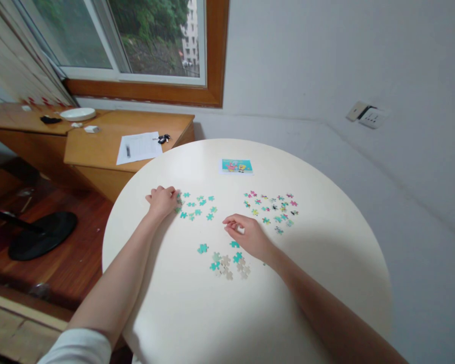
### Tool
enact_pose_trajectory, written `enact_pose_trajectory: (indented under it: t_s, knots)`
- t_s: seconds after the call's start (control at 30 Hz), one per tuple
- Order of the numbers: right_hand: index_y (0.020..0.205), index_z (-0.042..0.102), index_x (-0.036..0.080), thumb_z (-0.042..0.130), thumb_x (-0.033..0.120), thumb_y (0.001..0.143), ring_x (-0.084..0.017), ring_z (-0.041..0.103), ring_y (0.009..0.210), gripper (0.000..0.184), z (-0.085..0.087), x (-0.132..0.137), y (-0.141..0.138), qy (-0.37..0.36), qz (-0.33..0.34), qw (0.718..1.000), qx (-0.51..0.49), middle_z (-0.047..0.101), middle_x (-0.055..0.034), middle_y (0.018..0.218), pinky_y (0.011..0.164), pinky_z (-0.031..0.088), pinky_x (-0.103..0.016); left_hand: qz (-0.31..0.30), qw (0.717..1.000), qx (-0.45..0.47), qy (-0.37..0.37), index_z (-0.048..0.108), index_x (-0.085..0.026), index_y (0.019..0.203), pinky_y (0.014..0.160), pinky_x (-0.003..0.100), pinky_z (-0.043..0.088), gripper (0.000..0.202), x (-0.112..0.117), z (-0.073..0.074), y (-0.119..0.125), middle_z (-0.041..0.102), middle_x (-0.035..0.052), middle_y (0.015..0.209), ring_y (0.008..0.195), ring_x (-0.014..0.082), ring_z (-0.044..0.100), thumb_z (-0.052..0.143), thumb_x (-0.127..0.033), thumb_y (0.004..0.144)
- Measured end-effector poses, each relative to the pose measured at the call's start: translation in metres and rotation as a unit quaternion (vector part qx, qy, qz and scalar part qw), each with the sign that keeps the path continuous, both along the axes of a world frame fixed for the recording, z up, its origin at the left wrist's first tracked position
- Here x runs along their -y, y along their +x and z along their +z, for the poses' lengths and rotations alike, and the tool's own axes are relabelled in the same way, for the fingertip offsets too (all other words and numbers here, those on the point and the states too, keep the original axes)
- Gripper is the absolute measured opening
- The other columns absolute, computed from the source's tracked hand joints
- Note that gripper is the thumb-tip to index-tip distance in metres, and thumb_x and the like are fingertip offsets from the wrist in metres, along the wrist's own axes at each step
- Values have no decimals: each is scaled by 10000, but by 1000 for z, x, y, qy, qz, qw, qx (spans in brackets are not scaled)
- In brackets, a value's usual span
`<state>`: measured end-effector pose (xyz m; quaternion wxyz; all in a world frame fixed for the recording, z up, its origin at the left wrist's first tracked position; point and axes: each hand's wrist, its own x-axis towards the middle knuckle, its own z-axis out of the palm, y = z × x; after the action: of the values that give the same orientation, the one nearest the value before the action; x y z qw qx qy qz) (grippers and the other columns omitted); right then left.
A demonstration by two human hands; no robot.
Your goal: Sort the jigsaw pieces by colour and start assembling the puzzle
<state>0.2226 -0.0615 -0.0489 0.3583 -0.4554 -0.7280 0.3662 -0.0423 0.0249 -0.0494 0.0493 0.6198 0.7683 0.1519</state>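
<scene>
Jigsaw pieces (202, 248) are being borne by a large round white table (182, 313), over which they are being spread in three loose groups. Behind it, to the left, a wooden desk (98, 156) is being partly hidden by the table's edge. At the right of the tabletop, the right group (266, 221) is being coloured by pink, yellow and teal pieces. Nearest the viewer, the near group (237, 257) is being made up of teal pieces and pale greyish ones. The left group (197, 212) is being formed mostly of teal pieces. A printed sheet (140, 146) is being supported by the desk. The right hand (250, 235) is being held between the three groups, its fingers being bent and only a narrow gap being left before the thumb. The left hand (163, 199) is being placed at the left group's outer edge, its fingers being curled; whether a piece is being pinched there cannot be told. Near the table's far edge, a picture card (236, 167) showing cartoon figures is being displayed face up.
</scene>
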Motion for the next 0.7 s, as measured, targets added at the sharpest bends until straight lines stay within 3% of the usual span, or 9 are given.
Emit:
enact_pose_trajectory:
  t_s: [0.37,0.7]
  knots:
    - [849,636,188,501,213,795,-111,572,681,148,-1,0,1,7,5,1000,3,641,-10,743,654,473,-234,11,999,-46,-15,671,-222,990,816,505,319,391,-1,-3,2,559,213,1106,1056,411,457,352,-426,894]
    - [854,642,181,492,212,789,-112,571,672,166,0,1,0,-3,7,1000,-2,641,-17,742,630,470,-226,64,997,-40,4,571,-171,1048,881,511,314,374,2,3,8,538,226,1179,1112,402,452,483,-459,826]
